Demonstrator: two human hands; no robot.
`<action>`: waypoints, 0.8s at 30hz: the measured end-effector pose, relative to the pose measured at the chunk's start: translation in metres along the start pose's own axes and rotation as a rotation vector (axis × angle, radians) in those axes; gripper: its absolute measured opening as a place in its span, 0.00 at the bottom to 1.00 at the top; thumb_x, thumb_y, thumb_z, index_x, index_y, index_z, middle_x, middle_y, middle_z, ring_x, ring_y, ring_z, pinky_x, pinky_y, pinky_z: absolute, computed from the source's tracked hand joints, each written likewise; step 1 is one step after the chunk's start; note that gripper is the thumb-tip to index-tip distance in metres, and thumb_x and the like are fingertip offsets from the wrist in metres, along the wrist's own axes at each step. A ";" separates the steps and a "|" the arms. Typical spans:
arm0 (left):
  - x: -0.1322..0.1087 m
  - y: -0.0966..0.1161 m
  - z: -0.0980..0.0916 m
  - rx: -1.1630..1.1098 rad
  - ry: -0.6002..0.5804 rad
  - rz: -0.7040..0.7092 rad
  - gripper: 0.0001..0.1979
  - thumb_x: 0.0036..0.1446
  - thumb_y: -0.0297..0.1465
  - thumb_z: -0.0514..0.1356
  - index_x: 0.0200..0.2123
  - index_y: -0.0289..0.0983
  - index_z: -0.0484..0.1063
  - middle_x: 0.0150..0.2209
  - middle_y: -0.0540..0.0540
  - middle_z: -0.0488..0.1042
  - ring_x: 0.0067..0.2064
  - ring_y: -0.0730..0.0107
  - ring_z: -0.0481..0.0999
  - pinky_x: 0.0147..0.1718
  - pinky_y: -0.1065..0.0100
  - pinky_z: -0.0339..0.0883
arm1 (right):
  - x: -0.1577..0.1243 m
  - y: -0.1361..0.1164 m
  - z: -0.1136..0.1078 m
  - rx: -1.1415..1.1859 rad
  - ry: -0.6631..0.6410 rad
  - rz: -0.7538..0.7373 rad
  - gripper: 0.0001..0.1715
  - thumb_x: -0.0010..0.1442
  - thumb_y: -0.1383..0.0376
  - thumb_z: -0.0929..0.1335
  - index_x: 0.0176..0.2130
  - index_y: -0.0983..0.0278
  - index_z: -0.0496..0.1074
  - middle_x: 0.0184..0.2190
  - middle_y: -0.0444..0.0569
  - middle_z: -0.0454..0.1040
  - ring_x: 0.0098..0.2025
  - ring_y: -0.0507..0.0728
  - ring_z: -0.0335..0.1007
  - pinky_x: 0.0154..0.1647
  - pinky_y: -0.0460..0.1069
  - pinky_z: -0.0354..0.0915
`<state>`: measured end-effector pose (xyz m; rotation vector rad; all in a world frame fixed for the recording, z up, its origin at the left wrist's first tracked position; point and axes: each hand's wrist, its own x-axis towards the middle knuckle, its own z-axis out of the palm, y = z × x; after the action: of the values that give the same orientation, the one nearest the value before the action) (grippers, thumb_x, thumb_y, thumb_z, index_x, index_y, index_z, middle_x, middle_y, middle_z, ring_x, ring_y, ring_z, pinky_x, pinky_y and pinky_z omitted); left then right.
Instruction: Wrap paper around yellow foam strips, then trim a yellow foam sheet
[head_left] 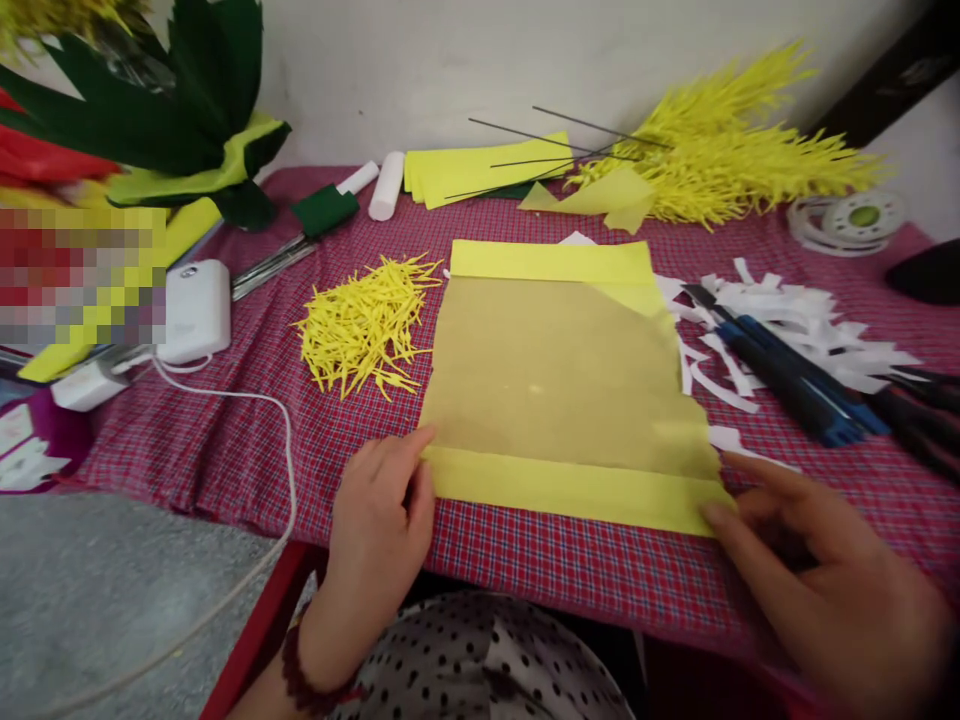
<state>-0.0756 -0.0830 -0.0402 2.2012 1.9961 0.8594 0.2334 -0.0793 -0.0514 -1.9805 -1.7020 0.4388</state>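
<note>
A sheet of yellow crepe paper (555,370) lies on the checked tablecloth, with brighter bands folded along its far and near edges. At its near left corner, my left hand (382,510) pinches the edge between thumb and fingers. My right hand (817,560) grips the near right corner, thumb on top of the folded band. Left of the sheet sits a pile of thin yellow paper strands (364,325). White paper strips (795,320) are scattered on the right, partly under a blue and black cutter (802,380).
Dark scissors (926,410) lie at the far right. Behind are yellow fringed stems (720,150), thin wires, folded yellow paper (487,170) and a tape roll (855,220). On the left, a white power bank (197,310) trails a cable (289,450) over the table edge.
</note>
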 end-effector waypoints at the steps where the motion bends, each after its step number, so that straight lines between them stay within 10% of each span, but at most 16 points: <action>1: 0.000 0.000 0.000 0.014 -0.012 -0.006 0.14 0.59 0.23 0.52 0.48 0.38 0.68 0.32 0.48 0.72 0.36 0.65 0.71 0.37 0.63 0.65 | 0.000 -0.003 -0.002 -0.018 -0.012 0.008 0.26 0.56 0.51 0.64 0.52 0.56 0.68 0.26 0.46 0.73 0.23 0.57 0.69 0.21 0.52 0.64; 24: 0.009 -0.006 -0.008 0.298 -0.126 0.258 0.14 0.57 0.22 0.51 0.44 0.33 0.72 0.30 0.44 0.72 0.32 0.57 0.70 0.33 0.59 0.62 | -0.001 -0.024 -0.009 -0.073 -0.027 -0.117 0.21 0.58 0.60 0.63 0.49 0.65 0.69 0.24 0.44 0.72 0.25 0.55 0.69 0.26 0.49 0.64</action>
<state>-0.0842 -0.0764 -0.0326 2.6440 1.9160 0.4454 0.2189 -0.0789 -0.0306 -1.9210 -1.8635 0.3683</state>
